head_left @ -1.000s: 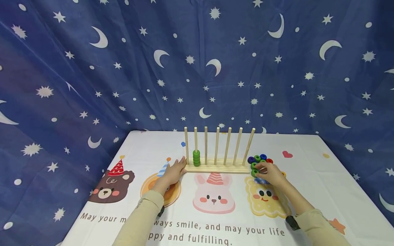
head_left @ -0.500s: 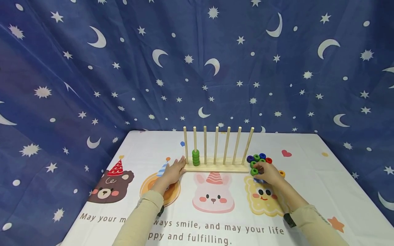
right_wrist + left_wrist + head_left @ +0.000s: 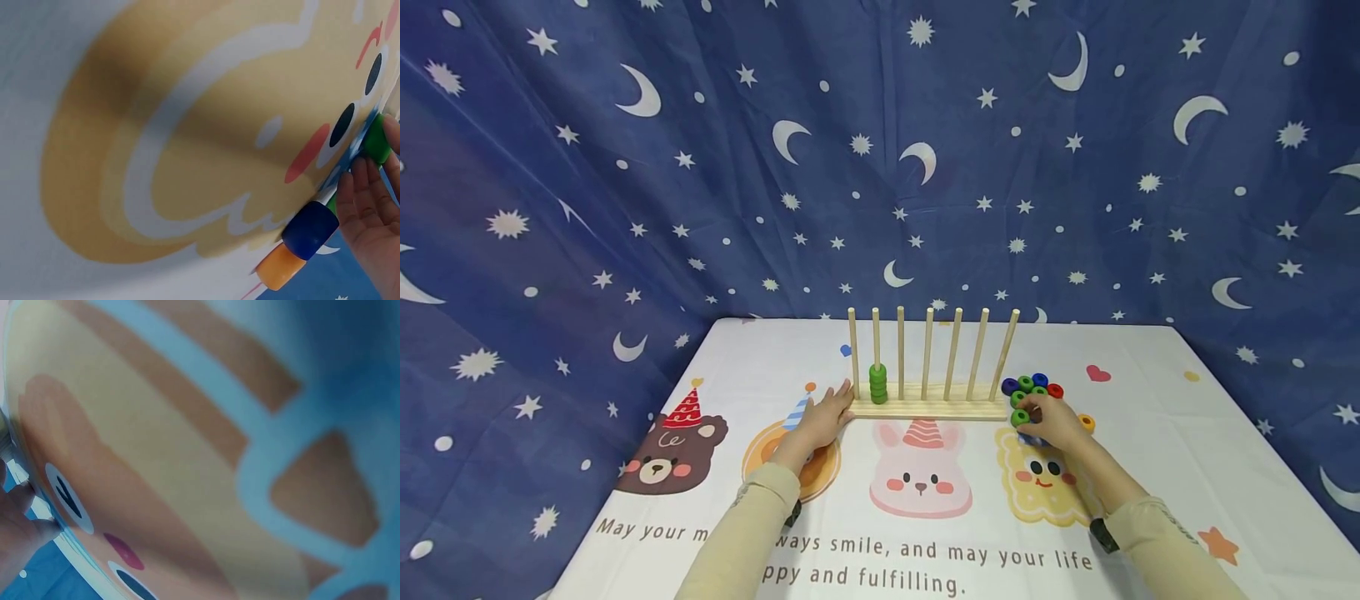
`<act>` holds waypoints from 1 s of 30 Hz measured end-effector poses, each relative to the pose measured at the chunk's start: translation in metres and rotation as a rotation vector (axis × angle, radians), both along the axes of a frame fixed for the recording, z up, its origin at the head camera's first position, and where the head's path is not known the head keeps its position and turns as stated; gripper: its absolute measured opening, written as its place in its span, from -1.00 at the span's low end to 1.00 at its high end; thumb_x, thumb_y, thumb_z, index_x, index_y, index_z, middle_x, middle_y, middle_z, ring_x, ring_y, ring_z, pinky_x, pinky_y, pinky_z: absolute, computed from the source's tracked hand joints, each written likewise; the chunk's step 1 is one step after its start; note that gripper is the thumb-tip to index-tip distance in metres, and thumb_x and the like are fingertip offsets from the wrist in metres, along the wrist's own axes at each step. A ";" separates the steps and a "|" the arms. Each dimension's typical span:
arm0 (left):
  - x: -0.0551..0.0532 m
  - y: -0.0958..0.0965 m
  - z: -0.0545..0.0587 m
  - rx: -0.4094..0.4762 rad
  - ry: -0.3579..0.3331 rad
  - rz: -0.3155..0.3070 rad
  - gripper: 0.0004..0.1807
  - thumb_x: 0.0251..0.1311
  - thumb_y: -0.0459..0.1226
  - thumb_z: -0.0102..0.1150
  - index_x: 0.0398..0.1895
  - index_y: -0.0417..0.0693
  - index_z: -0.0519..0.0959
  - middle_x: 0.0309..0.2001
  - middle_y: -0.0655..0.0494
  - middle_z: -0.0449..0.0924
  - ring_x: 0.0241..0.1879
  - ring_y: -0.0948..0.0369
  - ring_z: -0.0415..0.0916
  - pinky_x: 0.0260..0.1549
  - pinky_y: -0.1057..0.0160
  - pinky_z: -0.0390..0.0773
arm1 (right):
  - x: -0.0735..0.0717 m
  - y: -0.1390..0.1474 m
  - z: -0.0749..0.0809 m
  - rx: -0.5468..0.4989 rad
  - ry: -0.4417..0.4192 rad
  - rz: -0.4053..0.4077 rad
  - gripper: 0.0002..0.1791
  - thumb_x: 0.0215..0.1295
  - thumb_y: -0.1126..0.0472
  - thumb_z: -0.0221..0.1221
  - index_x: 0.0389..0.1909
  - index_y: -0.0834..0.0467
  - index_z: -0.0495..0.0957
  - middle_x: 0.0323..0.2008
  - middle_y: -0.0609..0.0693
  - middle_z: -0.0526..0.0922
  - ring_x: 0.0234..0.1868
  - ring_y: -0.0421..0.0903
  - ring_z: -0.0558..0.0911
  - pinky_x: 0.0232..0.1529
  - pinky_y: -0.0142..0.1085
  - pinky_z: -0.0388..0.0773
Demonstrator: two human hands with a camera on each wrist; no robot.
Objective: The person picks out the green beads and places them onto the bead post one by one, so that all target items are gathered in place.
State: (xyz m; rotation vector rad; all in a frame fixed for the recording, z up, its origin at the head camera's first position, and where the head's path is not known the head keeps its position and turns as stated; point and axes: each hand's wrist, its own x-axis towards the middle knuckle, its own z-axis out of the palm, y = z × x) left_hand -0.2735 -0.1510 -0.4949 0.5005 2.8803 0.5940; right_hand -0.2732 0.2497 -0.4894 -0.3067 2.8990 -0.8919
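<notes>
In the head view a wooden rack [image 3: 932,410] with several upright pegs stands across the table. Several green beads [image 3: 878,384] are stacked on its second peg from the left. My left hand [image 3: 826,418] rests at the rack's left end, fingers stretched toward it. Beyond the right end, my right hand [image 3: 1054,422] pinches a green bead [image 3: 1019,418] at the near edge of a loose group; the right wrist view shows the thumb and fingers around this green bead [image 3: 377,141]. The hand partly hides other beads.
Around the right hand lie a dark blue bead [image 3: 1011,387], another blue bead [image 3: 1040,381], a red bead [image 3: 1056,390] and an orange bead [image 3: 1086,423]. A white printed tablecloth [image 3: 1000,575] covers the table. A blue starry curtain [image 3: 955,108] hangs behind and at the sides.
My right hand has shifted very slightly left, and the orange bead shows more beside it. The left hand stays at the rack's end.
</notes>
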 end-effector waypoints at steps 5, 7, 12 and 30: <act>-0.003 0.001 -0.001 -0.011 -0.004 0.000 -0.43 0.42 -0.17 -0.15 0.43 -0.19 0.13 0.48 -0.09 -0.04 0.41 -0.21 -0.01 0.25 -0.43 -0.10 | 0.000 0.001 0.002 -0.005 -0.018 -0.010 -0.65 0.07 0.29 0.34 -0.12 0.34 0.56 -0.25 0.19 0.63 -0.24 0.03 0.62 -0.11 -0.07 0.59; -0.004 0.001 -0.001 -0.015 -0.009 0.000 -0.42 0.42 -0.16 -0.15 0.44 -0.17 0.11 0.49 -0.07 -0.06 0.42 -0.20 -0.02 0.26 -0.42 -0.10 | 0.000 0.001 0.004 -0.015 -0.031 -0.028 -0.64 0.07 0.29 0.34 -0.11 0.34 0.56 -0.22 0.21 0.62 -0.20 0.07 0.62 -0.07 -0.05 0.58; -0.003 0.002 0.000 -0.012 -0.014 0.001 -0.42 0.42 -0.17 -0.15 0.43 -0.18 0.11 0.49 -0.08 -0.05 0.41 -0.21 -0.02 0.26 -0.42 -0.10 | 0.002 0.001 0.009 -0.040 -0.038 -0.023 -0.64 0.08 0.29 0.33 -0.10 0.35 0.55 -0.19 0.24 0.62 -0.16 0.13 0.63 -0.04 -0.03 0.58; 0.000 0.000 0.000 0.014 -0.016 0.004 -0.42 0.41 -0.19 -0.15 0.44 -0.18 0.10 0.48 -0.10 -0.04 0.41 -0.22 -0.02 0.26 -0.43 -0.13 | 0.006 0.002 0.014 -0.130 0.004 0.083 -0.69 0.08 0.37 0.31 -0.16 0.42 0.53 -0.24 0.27 0.62 -0.25 0.12 0.67 -0.20 -0.13 0.65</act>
